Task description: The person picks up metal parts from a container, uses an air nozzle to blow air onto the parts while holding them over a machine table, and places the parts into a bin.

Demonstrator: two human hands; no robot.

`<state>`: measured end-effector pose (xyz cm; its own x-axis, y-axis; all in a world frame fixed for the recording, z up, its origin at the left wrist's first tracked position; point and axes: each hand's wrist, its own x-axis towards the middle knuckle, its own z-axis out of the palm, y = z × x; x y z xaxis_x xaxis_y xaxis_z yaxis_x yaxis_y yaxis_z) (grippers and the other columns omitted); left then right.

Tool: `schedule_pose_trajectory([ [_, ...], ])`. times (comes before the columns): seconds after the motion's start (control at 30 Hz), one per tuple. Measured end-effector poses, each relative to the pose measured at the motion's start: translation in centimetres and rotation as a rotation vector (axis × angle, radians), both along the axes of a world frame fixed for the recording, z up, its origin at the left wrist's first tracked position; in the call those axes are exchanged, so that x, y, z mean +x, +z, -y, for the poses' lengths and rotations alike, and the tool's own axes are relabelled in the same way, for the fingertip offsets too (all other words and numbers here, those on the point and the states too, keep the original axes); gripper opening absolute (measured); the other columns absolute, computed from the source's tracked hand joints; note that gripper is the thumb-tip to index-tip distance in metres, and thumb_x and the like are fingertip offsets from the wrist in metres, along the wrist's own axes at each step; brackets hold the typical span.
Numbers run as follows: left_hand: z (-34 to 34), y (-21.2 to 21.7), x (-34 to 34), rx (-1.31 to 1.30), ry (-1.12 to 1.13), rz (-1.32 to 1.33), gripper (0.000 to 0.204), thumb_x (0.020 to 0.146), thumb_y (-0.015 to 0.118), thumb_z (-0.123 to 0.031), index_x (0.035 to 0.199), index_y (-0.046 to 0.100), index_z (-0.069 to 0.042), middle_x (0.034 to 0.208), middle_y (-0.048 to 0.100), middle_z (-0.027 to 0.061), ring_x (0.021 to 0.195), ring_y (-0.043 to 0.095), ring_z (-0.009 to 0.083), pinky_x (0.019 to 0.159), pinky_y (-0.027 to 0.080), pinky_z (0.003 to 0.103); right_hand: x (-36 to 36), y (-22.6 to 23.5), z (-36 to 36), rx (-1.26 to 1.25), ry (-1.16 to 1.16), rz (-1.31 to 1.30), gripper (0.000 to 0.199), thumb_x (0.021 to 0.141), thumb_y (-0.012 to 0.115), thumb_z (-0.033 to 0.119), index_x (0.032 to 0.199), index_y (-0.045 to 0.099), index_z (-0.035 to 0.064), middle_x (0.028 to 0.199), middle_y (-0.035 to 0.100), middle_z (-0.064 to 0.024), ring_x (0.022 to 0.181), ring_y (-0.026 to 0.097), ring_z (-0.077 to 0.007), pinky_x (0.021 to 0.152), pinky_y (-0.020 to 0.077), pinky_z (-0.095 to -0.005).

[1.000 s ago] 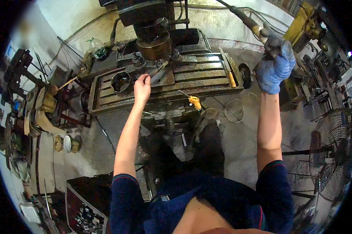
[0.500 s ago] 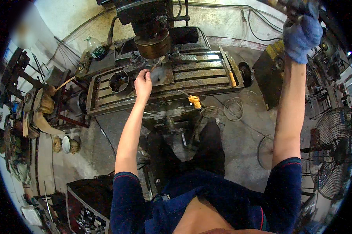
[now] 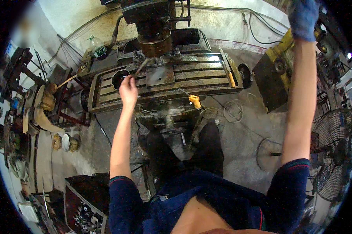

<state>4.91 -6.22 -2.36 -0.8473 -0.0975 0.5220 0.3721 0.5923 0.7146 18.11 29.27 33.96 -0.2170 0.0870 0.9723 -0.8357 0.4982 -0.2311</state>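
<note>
My left hand [image 3: 128, 89] is closed round a small brush [image 3: 141, 68], whose tip points up toward the round brown cutter head [image 3: 155, 43] of a milling machine. The hand overlaps the front of a dark pot [image 3: 116, 78] standing on the slotted machine table [image 3: 199, 81]. A flat metal block [image 3: 160, 76] lies under the cutter head, just right of the brush. Far up at the right, my right hand [image 3: 303, 20] wears a blue glove and is cut by the picture's edge; its fingers are hidden and blurred.
A yellow-handled tool [image 3: 194, 102] hangs at the table's front edge. Another yellow-handled long tool [image 3: 231, 78] lies on the table's right end. A clear bottle [image 3: 97, 47] stands at back left. A fan [image 3: 336, 154] is at right; a coiled cable [image 3: 233, 110] lies on the floor.
My left hand has moved left and nearer with the brush, from in front of the cutter head to the pot. My gloved right hand has risen toward the upper edge.
</note>
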Motion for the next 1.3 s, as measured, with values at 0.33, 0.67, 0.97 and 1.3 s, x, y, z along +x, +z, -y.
schedule_pose_trajectory([
  [0.33, 7.1, 1.0, -0.9, -0.472, 0.323, -0.118, 0.019, 0.085, 0.049, -0.017, 0.100, 0.056, -0.007, 0.084, 0.059, 0.0193, 0.076, 0.058, 0.0376, 0.065, 0.046, 0.046, 5.2, -35.2, -1.5, -0.365, 0.029, 1.139, 0.032, 0.077, 0.067, 0.025, 0.097, 0.063, 0.0003, 0.084, 0.062, -0.0045, 0.078, 0.055, -0.0107, 0.072, 0.0450, -0.0261],
  [0.67, 8.1, 1.8, 1.5, -0.722, 0.234, 0.183, 0.034, 0.085, 0.049, -0.035, 0.109, 0.056, -0.012, 0.080, 0.063, 0.0182, 0.075, 0.061, 0.0361, 0.065, 0.048, 0.046, -0.6, -51.6, 3.6, -0.477, 0.314, 1.471, 0.041, 0.075, 0.069, 0.018, 0.110, 0.056, 0.0030, 0.097, 0.060, -0.0010, 0.088, 0.053, -0.0109, 0.080, 0.0421, -0.0246],
  [0.97, 14.7, 10.1, 5.0, -0.823, 0.164, 0.171, 0.030, 0.079, 0.056, -0.029, 0.102, 0.060, -0.009, 0.083, 0.063, 0.0171, 0.079, 0.060, 0.0344, 0.068, 0.048, 0.044, 1.1, -45.3, 6.9, -0.436, 0.080, 1.256, 0.049, 0.070, 0.073, 0.021, 0.110, 0.053, -0.0003, 0.092, 0.061, -0.0061, 0.078, 0.054, -0.0136, 0.070, 0.0450, -0.0294],
  [1.3, 20.9, 16.1, 11.8, -0.876, 0.158, 0.096, 0.028, 0.077, 0.059, -0.020, 0.102, 0.060, -0.007, 0.073, 0.061, 0.0166, 0.074, 0.059, 0.0354, 0.065, 0.046, 0.043, -1.3, -31.3, 8.8, 0.924, -0.515, 1.383, 0.063, 0.068, 0.061, 0.054, 0.107, 0.053, 0.0043, 0.094, 0.061, -0.0198, 0.092, 0.058, -0.0329, 0.078, 0.0467, -0.0407],
])
